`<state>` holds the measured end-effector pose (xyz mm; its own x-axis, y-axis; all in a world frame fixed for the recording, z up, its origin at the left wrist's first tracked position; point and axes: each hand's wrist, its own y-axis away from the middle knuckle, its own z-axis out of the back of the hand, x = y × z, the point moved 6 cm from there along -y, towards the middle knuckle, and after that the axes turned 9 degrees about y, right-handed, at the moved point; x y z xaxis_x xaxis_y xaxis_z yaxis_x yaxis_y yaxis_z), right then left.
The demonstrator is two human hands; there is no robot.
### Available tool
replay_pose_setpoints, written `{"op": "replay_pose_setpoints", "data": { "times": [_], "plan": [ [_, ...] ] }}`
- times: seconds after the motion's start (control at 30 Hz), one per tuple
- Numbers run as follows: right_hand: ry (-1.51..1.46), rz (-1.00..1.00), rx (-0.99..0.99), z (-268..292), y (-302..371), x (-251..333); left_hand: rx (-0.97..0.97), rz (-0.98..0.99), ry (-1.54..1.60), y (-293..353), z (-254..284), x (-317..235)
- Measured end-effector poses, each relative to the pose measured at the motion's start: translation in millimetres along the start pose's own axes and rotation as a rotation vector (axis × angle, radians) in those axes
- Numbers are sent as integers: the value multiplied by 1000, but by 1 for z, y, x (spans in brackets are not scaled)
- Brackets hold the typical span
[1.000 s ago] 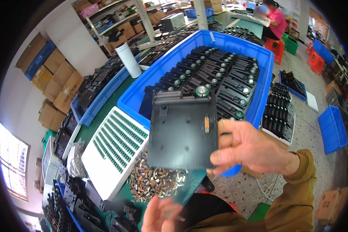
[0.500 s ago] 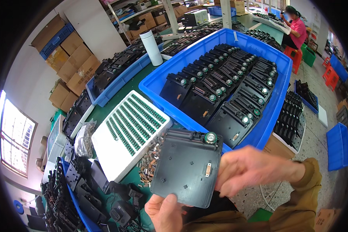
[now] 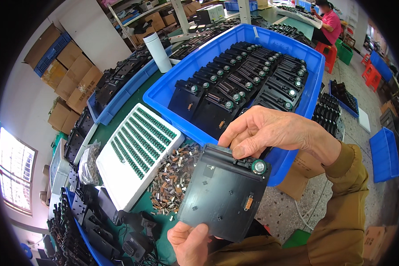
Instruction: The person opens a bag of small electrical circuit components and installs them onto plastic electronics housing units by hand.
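Note:
A flat black plastic panel (image 3: 226, 197) is tilted toward me, with a raised ribbed bar along its far edge. At the bar's right end sits a round silver disc with a green rim (image 3: 258, 166), and a small copper-coloured connector (image 3: 248, 203) lies lower on the panel's face. My left hand (image 3: 189, 243) is closed on the near left corner, thumb on top. With thumb and fingers my right hand (image 3: 272, 133) pinches the bar at the far edge. Whether its fingertips hold a further small part is hidden.
Similar panels stand in rows inside a big blue bin (image 3: 150, 95) ahead. Left of the panel lie a white foam tray (image 3: 108, 170) with rows of green-rimmed discs and a pile of small metal-and-brown parts (image 3: 175, 177). A white cylinder (image 3: 157, 53) stands beyond. A person in pink (image 3: 330, 26) sits far right.
My right hand has moved from the panel's right side up onto its far edge and taken hold there. The panel has shifted slightly right; my left hand keeps its corner.

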<state>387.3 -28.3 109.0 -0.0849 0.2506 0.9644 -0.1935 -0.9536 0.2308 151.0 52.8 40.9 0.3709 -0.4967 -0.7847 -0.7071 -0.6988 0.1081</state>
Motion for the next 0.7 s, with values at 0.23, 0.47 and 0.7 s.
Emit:
{"op": "replay_pose_setpoints", "data": {
  "times": [0.23,0.47,0.7],
  "plan": [
    [-89,72,-94,40,14,6,172,23,16,-10,-25,5],
    [42,217,-409,139,35,8,87,23,-66,-5,22,6],
    [82,92,-444,153,21,-35,87,170,73,15,47,14]
  ]
}}
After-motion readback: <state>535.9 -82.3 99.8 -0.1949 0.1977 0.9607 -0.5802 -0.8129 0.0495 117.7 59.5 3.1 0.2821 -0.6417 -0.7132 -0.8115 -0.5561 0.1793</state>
